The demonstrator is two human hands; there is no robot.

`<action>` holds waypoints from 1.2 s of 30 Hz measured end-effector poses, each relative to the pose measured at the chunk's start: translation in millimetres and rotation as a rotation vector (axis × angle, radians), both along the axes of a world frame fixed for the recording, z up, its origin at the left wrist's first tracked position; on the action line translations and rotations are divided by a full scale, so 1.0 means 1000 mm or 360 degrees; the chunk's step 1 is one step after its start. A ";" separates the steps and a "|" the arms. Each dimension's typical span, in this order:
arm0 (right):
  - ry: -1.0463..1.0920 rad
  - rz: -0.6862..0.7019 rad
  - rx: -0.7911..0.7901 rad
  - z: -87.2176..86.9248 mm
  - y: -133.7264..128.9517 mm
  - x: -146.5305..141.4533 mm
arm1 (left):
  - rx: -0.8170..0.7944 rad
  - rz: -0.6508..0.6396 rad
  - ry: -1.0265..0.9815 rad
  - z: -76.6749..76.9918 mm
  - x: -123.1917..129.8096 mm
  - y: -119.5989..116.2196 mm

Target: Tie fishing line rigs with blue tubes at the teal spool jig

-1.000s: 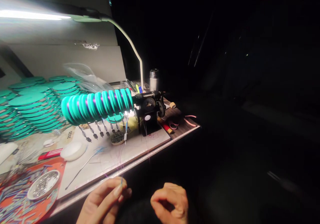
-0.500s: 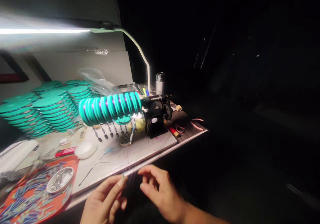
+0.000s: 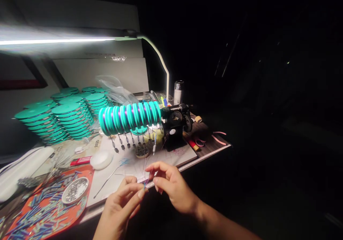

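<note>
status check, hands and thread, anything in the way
Left hand pinching thin threads. Right hand close by, thumb and forefinger apart. Nothing but thread seen between fingertips; orange tray off to the left.

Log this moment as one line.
left hand: pinching thread | right hand: open, alongside | green spools: row on black machine

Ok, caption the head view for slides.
Left hand pinching thread, right hand close by, before a row of teal discs.

Lamp [image 3: 61, 40] lit, upper left; its pale curved stem [image 3: 167, 79] stands just beside a capped flask [image 3: 178, 94]. Clear plastic bag [image 3: 115, 89] before white panel [image 3: 131, 72]. Pink strips [image 3: 219, 140] on dark wood-grain tabletop [image 3: 207, 130].
</note>
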State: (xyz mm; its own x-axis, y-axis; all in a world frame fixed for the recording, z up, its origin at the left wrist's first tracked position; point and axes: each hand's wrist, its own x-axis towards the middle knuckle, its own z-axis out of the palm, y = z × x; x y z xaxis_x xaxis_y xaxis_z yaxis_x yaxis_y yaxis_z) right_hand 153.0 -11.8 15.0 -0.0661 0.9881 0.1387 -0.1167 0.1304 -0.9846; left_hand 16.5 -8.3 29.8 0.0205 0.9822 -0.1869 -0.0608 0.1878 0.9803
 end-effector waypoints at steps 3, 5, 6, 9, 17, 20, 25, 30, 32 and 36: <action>0.0711 0.0034 -0.0145 -0.002 0.005 -0.006 | -0.0183 0.0080 -0.0249 0.005 0.003 -0.005; 0.1004 0.0108 -0.0203 -0.001 0.007 -0.010 | -0.0308 0.0017 -0.0356 0.007 0.005 -0.008; 0.1038 0.0180 -0.0236 -0.001 0.008 -0.010 | -0.0343 -0.0052 -0.0360 0.007 0.005 -0.009; 0.0564 0.0260 -0.0198 -0.008 0.002 -0.008 | -0.0332 -0.0213 -0.0237 0.003 0.000 -0.006; -0.1589 -0.0647 0.1197 -0.022 -0.032 0.005 | 0.0526 -0.0377 0.0603 -0.017 -0.011 0.008; -0.1875 -0.0467 0.1462 0.006 -0.017 0.012 | 0.0607 -0.0425 0.0693 -0.017 -0.013 0.008; -0.2033 0.0272 0.1733 0.042 0.033 0.018 | 0.0456 -0.0387 0.0516 -0.010 -0.015 0.009; -0.2142 0.0377 0.1772 0.039 0.051 0.011 | 0.0213 -0.0307 0.0427 -0.006 -0.015 0.012; -0.2160 0.0364 0.1753 0.038 0.050 0.009 | 0.0429 -0.0295 0.0578 -0.009 -0.013 0.011; -0.2256 0.0381 0.1492 0.044 0.048 0.005 | 0.1221 0.0043 0.1059 -0.017 -0.008 0.004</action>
State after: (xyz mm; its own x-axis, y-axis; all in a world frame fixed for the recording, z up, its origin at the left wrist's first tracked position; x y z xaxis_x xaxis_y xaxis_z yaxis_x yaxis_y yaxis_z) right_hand 157.6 36.1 59.4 -0.7612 0.5603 0.3267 0.6103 0.7892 0.0683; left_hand 8.8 -3.9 12.6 0.1180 0.8405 0.5289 0.5463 -0.4997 0.6722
